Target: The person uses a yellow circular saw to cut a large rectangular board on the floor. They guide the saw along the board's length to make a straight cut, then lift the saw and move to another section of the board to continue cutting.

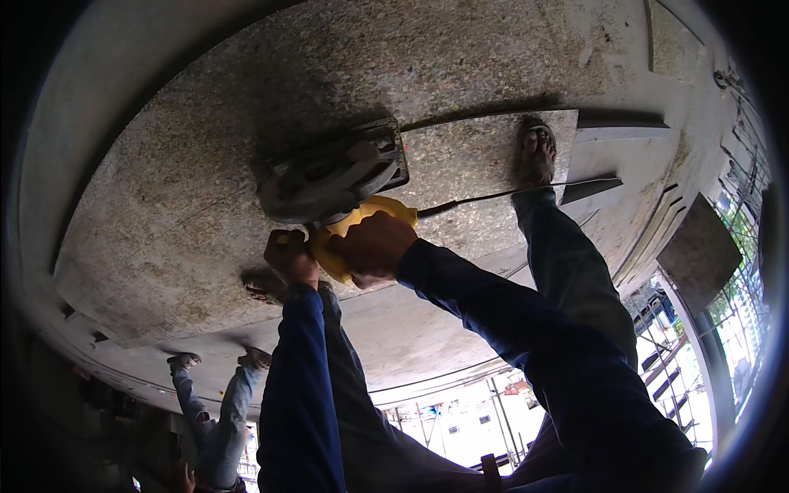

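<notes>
A circular saw with a dark guard and base (329,181) and a yellow body (386,207) rests on large speckled, dirty boards (164,279), beside an edge between two pieces. My left hand (289,255) is closed on the saw's front handle, at its left. My right hand (370,246) grips the yellow rear handle, to the right of my left hand. The saw's black cord (460,201) runs off to the right, past my right leg. The blade cannot be made out.
My sandaled right foot (537,148) is on the board, my left foot (263,289) behind my left hand. Narrow strips (616,130) lie at the right. A co-worker's legs (234,394) show at lower left. Rebar or scaffolding (735,263) and a leaning panel (699,246) border the right.
</notes>
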A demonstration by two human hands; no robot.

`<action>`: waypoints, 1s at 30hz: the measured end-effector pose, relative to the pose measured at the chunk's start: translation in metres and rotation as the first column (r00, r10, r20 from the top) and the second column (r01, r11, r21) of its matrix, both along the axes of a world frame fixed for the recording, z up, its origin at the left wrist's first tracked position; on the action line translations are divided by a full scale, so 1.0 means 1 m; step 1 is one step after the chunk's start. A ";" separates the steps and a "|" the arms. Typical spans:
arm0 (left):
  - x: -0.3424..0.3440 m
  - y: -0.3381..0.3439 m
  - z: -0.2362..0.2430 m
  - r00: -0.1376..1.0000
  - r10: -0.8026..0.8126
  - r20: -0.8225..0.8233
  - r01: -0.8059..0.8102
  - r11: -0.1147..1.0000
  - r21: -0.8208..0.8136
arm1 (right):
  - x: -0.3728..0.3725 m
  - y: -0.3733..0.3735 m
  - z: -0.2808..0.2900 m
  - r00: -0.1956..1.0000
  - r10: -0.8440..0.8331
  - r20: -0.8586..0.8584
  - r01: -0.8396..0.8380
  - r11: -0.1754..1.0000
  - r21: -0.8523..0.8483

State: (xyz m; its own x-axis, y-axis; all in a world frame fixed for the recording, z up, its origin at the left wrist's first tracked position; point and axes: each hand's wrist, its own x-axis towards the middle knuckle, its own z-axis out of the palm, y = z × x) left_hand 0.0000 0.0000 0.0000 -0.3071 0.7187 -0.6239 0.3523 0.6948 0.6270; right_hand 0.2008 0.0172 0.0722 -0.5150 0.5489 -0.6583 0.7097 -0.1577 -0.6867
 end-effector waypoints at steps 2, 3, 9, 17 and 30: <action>0.000 0.004 0.001 0.999 0.047 0.004 -0.047 0.997 -0.060 | -0.002 0.000 0.000 1.000 -0.015 0.019 0.015 1.000 -0.016; 0.000 0.005 0.002 1.000 0.017 -0.005 -0.017 1.000 0.008 | -0.002 0.003 -0.003 1.000 -0.012 0.000 0.012 1.000 0.015; 0.002 0.008 0.004 0.998 -0.041 -0.049 0.042 0.999 0.019 | -0.003 -0.002 -0.007 1.000 0.016 0.014 -0.017 0.997 0.075; 0.004 0.005 0.004 1.000 -0.009 -0.029 0.009 1.000 -0.009 | -0.003 -0.008 -0.009 1.000 0.002 0.011 -0.003 0.996 0.086; 0.003 0.005 0.004 1.000 -0.016 -0.018 0.016 1.000 -0.014 | 0.001 -0.008 -0.004 0.998 -0.055 -0.015 0.057 0.986 0.154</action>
State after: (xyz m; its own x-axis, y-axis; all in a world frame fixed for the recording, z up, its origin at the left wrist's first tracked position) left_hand 0.0034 0.0052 0.0043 -0.3067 0.7152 -0.6280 0.3745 0.6972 0.6112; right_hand 0.2023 0.0092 0.0678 -0.4874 0.6715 -0.5582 0.6950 -0.0887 -0.7135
